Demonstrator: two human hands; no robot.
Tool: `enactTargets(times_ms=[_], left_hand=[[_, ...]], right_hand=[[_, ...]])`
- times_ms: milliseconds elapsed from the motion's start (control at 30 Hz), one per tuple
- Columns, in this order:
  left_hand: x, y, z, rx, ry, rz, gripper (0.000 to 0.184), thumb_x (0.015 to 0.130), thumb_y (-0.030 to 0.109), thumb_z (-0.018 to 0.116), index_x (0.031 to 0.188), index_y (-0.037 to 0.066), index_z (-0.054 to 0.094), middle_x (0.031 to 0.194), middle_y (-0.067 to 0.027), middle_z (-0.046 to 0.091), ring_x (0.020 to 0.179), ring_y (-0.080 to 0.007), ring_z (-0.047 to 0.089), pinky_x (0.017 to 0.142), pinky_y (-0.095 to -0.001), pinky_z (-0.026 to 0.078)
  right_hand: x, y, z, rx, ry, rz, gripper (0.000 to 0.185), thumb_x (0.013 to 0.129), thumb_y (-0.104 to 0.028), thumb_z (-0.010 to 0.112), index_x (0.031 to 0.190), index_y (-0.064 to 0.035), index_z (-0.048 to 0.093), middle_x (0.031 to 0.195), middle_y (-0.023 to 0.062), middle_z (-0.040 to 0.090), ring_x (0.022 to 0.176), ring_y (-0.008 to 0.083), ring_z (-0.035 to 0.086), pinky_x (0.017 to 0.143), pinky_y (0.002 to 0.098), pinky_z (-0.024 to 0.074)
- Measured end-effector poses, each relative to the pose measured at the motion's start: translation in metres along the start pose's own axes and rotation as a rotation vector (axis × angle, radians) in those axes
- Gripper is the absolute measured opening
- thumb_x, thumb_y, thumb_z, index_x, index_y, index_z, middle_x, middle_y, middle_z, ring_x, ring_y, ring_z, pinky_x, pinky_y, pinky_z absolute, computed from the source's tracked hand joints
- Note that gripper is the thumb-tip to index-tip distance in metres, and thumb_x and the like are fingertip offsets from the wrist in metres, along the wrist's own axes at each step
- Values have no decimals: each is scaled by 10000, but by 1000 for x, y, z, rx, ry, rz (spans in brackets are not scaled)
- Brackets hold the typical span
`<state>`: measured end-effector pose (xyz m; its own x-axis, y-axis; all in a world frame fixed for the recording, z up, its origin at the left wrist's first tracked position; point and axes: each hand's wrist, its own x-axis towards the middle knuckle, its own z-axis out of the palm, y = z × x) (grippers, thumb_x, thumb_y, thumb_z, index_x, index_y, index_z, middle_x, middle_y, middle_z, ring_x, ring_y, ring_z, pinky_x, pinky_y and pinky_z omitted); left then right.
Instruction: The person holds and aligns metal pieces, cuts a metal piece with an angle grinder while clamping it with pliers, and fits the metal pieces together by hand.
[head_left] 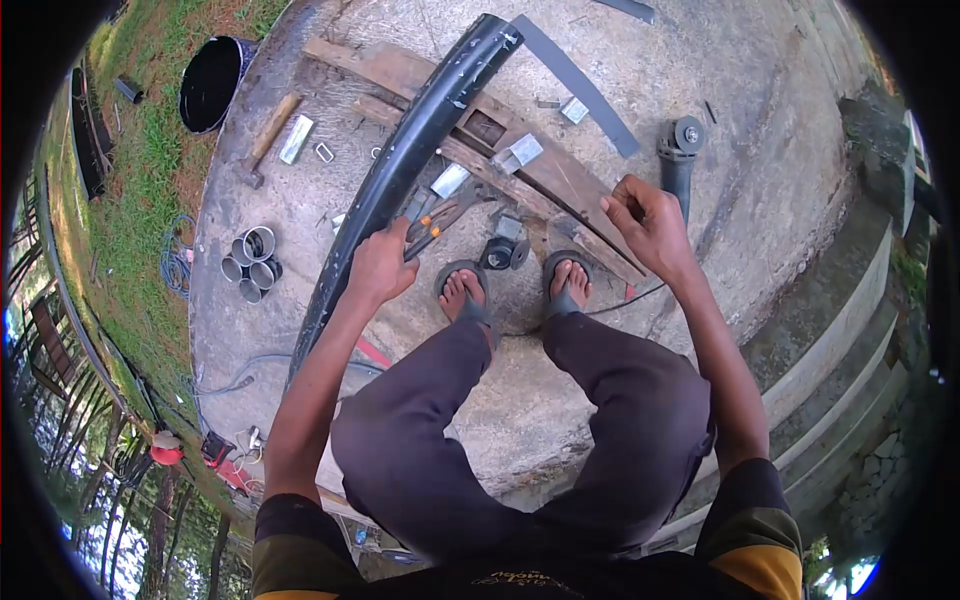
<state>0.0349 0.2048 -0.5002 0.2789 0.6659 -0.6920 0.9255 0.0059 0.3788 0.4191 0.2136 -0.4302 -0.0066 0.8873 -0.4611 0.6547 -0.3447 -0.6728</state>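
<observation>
My left hand [380, 265] is beside the long black pipe [400, 165], its fingers closed around the handles of orange-and-black-handled snips [432, 226]. The grey jaws of the snips point away to the right, over the boards. My right hand [650, 225] hovers at the right end of the wooden boards [570, 180], thumb and fingertips pinched together. Whatever is in that pinch is too small to make out. Short cut pieces of metal tube [518, 152] lie on and around the boards, one [450, 181] close to the snips.
An angle grinder [680, 150] stands beyond my right hand; another dark power tool [503, 250] sits between my feet. A flat grey strip [580, 85] lies near the pipe's far end. At left are a hammer [270, 135], round tube pieces [252, 262] and a black bucket [212, 85]. Cables cross the concrete.
</observation>
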Motion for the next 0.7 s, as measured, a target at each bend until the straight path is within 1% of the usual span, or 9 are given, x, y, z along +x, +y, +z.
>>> enactTargets(times_ms=[33,67,100,233,300,467,500,633,700], left_hand=[[15,-6,14,-5,69,53,427,768,114,747,1143,39,556,859,-251,700,859,-480,689,773,-554,536],[24,-11,28,-33,70,81,437,761,109,750,1147,41,557,859,-248,697,854,-480,687,771,-556,534],[32,-12,35,-59,80,110,447,754,104,753,1152,43,557,859,-246,695,850,-481,685,770,-558,533],[44,-28,78,-147,192,202,483,712,66,756,1163,57,583,840,-197,672,797,-440,682,730,-511,538],[43,-35,97,-220,205,195,487,698,53,755,1158,60,596,832,-172,661,768,-409,680,709,-482,539],[38,-55,117,-190,249,188,475,696,48,764,1147,67,619,807,-135,643,733,-355,672,679,-451,534],[40,-58,119,-170,263,188,472,703,52,769,1150,71,621,804,-131,642,733,-352,673,677,-449,534],[43,-69,133,-58,329,190,462,736,84,803,1164,79,628,807,-112,644,737,-332,678,677,-445,541],[44,-70,143,-18,382,197,461,756,115,828,1171,85,631,829,-101,653,753,-316,686,682,-446,547]], right_hand=[[12,14,11,-9,8,-33,258,921,-152,736,818,19,573,658,159,579,556,237,499,563,390,422],[19,27,23,-17,12,-59,256,921,-144,736,815,17,568,669,160,583,564,244,506,566,391,424],[27,36,32,-45,-7,-78,241,934,-127,738,834,22,576,672,80,539,601,148,461,570,336,408],[47,64,60,-15,-31,-187,209,921,-76,747,834,24,585,752,106,580,648,195,541,606,352,448],[51,73,62,-26,-36,-217,214,920,-79,749,832,23,583,752,104,579,643,203,542,607,354,449],[52,83,68,-94,-8,-304,210,921,-76,746,844,25,579,771,111,578,637,227,547,606,368,447],[51,79,65,-141,-37,-242,189,924,-150,733,904,-16,601,838,148,634,724,378,654,650,465,489],[40,70,72,-196,-62,-243,163,940,-166,699,950,-31,608,910,163,653,825,399,668,702,485,511],[37,69,80,-206,-30,-292,153,937,-162,700,959,-35,617,921,157,662,832,396,671,705,477,516]])
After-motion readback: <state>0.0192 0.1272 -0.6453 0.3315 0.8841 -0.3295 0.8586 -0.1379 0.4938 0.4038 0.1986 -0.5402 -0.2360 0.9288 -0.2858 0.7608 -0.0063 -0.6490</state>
